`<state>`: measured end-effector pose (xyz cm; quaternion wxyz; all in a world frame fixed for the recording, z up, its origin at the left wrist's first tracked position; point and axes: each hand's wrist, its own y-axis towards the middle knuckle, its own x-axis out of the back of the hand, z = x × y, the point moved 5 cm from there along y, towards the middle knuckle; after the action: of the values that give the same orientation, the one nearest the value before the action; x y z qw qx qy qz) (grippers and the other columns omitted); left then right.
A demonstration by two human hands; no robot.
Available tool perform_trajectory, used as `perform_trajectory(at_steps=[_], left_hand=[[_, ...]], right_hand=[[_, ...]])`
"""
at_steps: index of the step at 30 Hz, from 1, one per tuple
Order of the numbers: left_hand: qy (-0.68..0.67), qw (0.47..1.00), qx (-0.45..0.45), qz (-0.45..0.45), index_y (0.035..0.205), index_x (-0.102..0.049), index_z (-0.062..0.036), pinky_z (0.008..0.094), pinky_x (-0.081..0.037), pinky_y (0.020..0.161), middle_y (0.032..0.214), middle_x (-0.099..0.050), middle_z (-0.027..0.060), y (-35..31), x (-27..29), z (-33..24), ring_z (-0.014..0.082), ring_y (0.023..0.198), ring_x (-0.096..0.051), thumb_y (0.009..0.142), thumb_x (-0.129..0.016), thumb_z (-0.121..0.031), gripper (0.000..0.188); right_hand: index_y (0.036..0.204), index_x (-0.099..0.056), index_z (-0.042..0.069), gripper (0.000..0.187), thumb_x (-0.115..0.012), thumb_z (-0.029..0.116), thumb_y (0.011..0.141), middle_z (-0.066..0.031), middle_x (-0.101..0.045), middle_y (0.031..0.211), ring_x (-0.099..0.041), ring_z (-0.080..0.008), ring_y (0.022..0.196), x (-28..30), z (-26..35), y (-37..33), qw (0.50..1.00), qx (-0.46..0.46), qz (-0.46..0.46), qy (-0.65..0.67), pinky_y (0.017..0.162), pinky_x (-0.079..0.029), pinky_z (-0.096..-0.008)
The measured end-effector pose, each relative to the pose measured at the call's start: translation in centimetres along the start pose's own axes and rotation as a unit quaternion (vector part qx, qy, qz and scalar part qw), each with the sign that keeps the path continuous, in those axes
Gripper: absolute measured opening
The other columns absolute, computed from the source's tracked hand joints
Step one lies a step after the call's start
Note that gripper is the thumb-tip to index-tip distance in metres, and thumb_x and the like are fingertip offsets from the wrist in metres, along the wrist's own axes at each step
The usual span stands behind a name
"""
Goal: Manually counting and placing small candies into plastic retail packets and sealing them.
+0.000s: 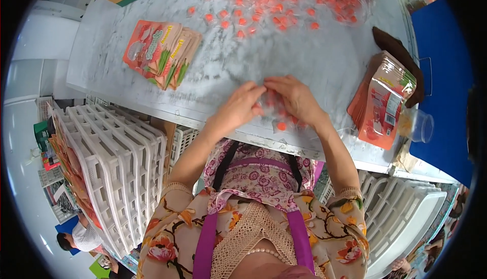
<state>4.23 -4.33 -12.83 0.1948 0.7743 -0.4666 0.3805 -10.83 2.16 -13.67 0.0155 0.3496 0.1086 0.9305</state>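
Small wrapped red pieces [281, 126] lie between the left hand [238, 107] and right hand [298, 99] near the table's [218, 66] front edge, best gathered with a light touch, though whether the bent fingers grip any I cannot tell.

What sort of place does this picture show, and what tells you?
Probably a packing workshop: small red clear-wrapped pieces lie loose on a grey marbled table with flat red printed pouches; stacked white plastic trays stand beside it.
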Motion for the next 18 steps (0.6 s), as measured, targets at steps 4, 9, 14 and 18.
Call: perform_trajectory(at_steps=[4, 9, 14, 18], left_hand=[[-0.046, 0.995, 0.031, 0.088, 0.119, -0.060, 0.0000, 0.0410, -0.051, 0.080, 0.109, -0.058, 0.0175, -0.8, 2.1, 0.5, 0.0353, 0.091, -0.062, 0.076, -0.075, -0.013, 0.048], [0.114, 0.980, 0.023, -0.160, 0.120, -0.064, -0.0083, 0.0422, -0.050, 0.087, 0.114, -0.060, 0.0200, 6.7, 11.2, 6.0, 0.0356, 0.101, -0.061, 0.079, -0.069, -0.007, 0.041], [0.212, 0.959, 0.063, -0.180, 0.120, -0.064, -0.0082, 0.0420, -0.046, 0.095, 0.114, -0.060, 0.0208, 12.6, 11.8, 12.3, 0.0373, 0.110, -0.057, 0.080, -0.064, -0.004, 0.040], [0.163, 0.980, 0.085, -0.070, 0.121, -0.063, -0.0073, 0.0416, -0.048, 0.092, 0.116, -0.060, 0.0208, 11.4, 10.9, 12.9, 0.0354, 0.107, -0.059, 0.081, -0.059, 0.000, 0.041]], right_hand=[[0.117, -0.064, 0.005, 0.039, -0.056, -0.003, 0.080, -0.0132, -0.063, 0.124, -0.059, -0.0349, 0.106, 1.2, 1.5, 0.9, 0.992, 0.000, 0.130, 0.004, 0.092, -0.048, -0.0380], [0.118, -0.063, 0.005, 0.037, -0.055, -0.003, 0.083, -0.0176, -0.062, 0.124, -0.058, -0.0367, 0.111, 1.1, -0.8, 6.7, 0.998, -0.031, 0.025, 0.042, 0.094, -0.047, -0.0364], [0.120, -0.062, 0.002, 0.039, -0.052, -0.005, 0.083, -0.0209, -0.062, 0.121, -0.061, -0.0347, 0.109, -1.1, -3.5, 12.3, 0.984, 0.015, -0.169, -0.058, 0.092, -0.048, -0.0365], [0.123, -0.060, 0.002, 0.043, -0.049, -0.006, 0.082, -0.0216, -0.061, 0.123, -0.061, -0.0355, 0.110, -2.1, -4.8, 12.6, 0.997, -0.065, -0.026, -0.022, 0.093, -0.048, -0.0366]])
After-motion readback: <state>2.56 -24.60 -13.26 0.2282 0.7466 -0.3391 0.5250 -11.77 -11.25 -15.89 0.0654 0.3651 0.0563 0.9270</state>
